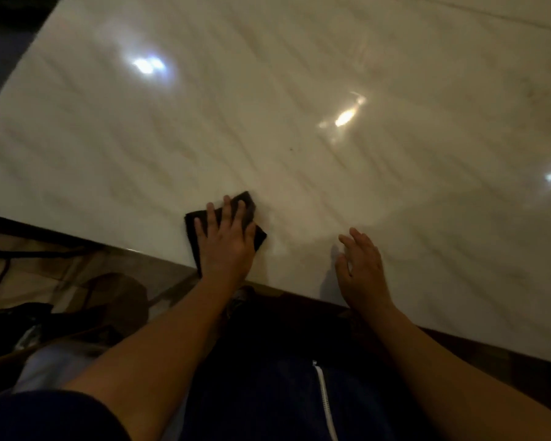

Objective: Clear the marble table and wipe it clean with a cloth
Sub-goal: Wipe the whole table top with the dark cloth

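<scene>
Head view: marble table already cleared; left hand presses flat, fingers straight, on dark cloth near front edge; right hand hovers relaxed, holding nothing; wiping remains.

Marble table: cream-white, faint beige-grey veins running diagonally, white and amber light spots. Cloth, at near edge: plain black. Garment: dark blue, white zip.

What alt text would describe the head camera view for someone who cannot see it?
A person's left hand presses a dark folded cloth flat on a glossy pale marble table near its front edge. The right hand is open over the table beside it, apart from the cloth. Bright light reflections dot the stone.
</scene>
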